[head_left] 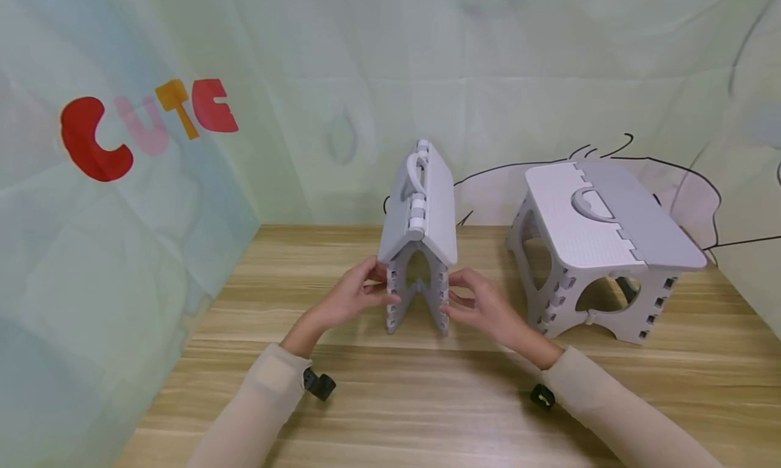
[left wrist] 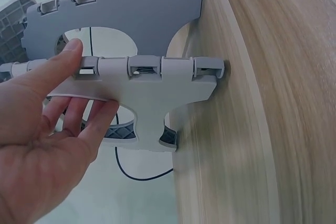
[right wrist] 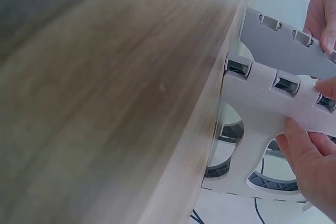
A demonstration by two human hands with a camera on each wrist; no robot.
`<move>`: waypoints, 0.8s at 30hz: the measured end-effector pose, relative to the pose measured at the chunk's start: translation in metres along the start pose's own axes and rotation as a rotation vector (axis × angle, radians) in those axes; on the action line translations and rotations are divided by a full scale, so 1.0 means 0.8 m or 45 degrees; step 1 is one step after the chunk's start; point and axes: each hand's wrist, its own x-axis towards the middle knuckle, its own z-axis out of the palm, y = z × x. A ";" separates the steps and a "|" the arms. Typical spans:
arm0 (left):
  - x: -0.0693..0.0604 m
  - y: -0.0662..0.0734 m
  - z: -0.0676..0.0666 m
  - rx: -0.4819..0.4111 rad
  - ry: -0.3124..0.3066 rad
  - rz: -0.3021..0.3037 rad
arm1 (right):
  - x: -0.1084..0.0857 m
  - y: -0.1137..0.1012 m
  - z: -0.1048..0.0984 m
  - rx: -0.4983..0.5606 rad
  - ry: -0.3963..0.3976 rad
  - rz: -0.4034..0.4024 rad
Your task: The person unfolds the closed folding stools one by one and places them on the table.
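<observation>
A partly folded grey and white folding stool (head_left: 441,210) stands upright on the wooden table, its seat bent into a steep peak with a looped carry handle on top. From the left, my left hand (head_left: 348,297) grips the stool's side leg panel. In the left wrist view, the thumb of that left hand (left wrist: 47,129) lies on the hinged edge while the fingers curl at the panel's cut-out. On the opposite side, my right hand (head_left: 488,305) holds the other leg panel (right wrist: 257,93) between thumb and fingers. Its fingertips are partly hidden behind the panel.
To the right stands a second folding stool (head_left: 564,220), fully unfolded, with a white and grey seat. The wooden table (head_left: 427,400) meets a printed cloth backdrop (head_left: 342,74) behind and at the left. Dark wrist devices (head_left: 320,384) sit at both cuffs.
</observation>
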 end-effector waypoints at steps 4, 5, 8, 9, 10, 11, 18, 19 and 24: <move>-0.002 -0.001 -0.004 -0.006 -0.006 -0.005 | 0.000 0.000 0.000 0.009 -0.001 0.009; -0.003 -0.001 -0.005 -0.003 -0.009 -0.004 | 0.001 0.000 0.000 0.013 -0.001 0.013; -0.005 -0.002 -0.008 -0.002 -0.011 -0.004 | 0.001 -0.001 0.000 0.019 -0.003 0.016; -0.005 -0.003 -0.008 0.002 -0.011 -0.003 | 0.001 -0.001 0.000 0.018 -0.004 0.012; -0.006 -0.003 -0.009 0.004 -0.010 -0.002 | 0.001 -0.001 0.000 0.016 -0.004 0.008; -0.006 -0.004 -0.009 0.003 -0.010 -0.002 | 0.001 0.000 0.000 0.015 -0.004 0.004; -0.007 -0.004 -0.013 0.000 -0.007 -0.015 | 0.001 0.002 -0.001 0.002 -0.007 0.005; -0.008 -0.003 -0.014 -0.001 -0.007 -0.017 | 0.001 0.002 -0.001 0.001 -0.007 0.002; -0.008 -0.006 -0.017 0.011 -0.007 -0.013 | 0.001 0.005 0.000 -0.004 0.000 -0.014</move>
